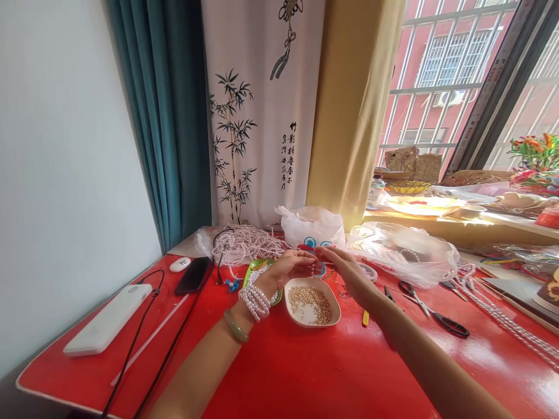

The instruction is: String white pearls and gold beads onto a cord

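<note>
Red table (271,372), both hands (312,262) raised, fingertips together above bowl (292,311).

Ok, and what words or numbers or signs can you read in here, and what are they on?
"竹影", top of the right-hand column on the bamboo-print hanging; I can't read the smaller writing below and beside it for sure.
Bottle on the windowsill: label too blurred.
Window frame: repeated sticker print, too small.
White oval gadget: tiny dark mark, too small.
I can't make out any numbers.
</note>
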### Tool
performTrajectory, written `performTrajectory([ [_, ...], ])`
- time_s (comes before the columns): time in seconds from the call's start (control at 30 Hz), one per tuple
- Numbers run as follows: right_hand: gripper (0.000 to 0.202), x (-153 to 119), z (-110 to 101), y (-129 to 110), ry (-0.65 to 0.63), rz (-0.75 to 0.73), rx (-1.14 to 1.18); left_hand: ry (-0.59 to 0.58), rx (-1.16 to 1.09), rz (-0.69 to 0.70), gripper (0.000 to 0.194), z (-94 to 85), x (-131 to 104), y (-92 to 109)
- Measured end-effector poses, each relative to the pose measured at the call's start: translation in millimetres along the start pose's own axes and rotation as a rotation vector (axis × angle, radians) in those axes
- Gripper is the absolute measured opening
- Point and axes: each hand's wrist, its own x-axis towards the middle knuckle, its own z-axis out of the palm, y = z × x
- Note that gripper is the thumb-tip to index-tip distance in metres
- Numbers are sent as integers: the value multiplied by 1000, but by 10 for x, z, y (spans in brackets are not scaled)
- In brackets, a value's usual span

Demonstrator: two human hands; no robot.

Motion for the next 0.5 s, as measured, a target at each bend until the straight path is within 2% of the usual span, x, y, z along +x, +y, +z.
performTrajectory([
  [0.1,22,84,73,-198,-38,-68,-126,-5,14,39,21,14,-3,4],
  [0.23,21,151,116,-236,-67,-46,-128,-31,-19,62,22,47,-27,26],
  [0.5,21,197,157,-363,51,-100,-120,-69,0,39,23,94,-150,150],
])
